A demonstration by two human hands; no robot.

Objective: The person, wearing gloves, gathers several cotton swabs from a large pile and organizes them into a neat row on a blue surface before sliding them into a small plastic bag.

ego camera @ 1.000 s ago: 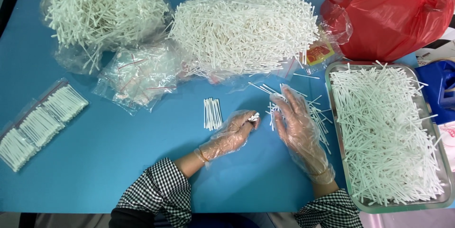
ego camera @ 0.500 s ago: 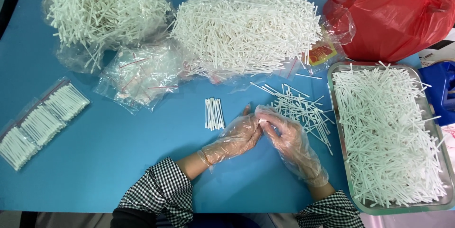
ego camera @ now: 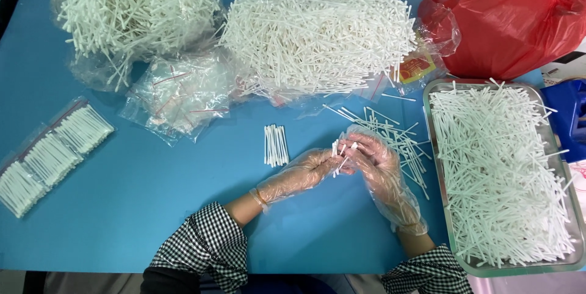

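One head-worn camera looked steeply down from the near edge of the blue table [ego camera: 122, 221], fairly close, its far edge at top.

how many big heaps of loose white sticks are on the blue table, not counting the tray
2. One heap sits in clear plastic at the top left; the other heap lies at top centre. The metal tray at right holds more sticks.

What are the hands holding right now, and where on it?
A few white sticks, pinched near their middles between the fingertips of the left hand and right hand.
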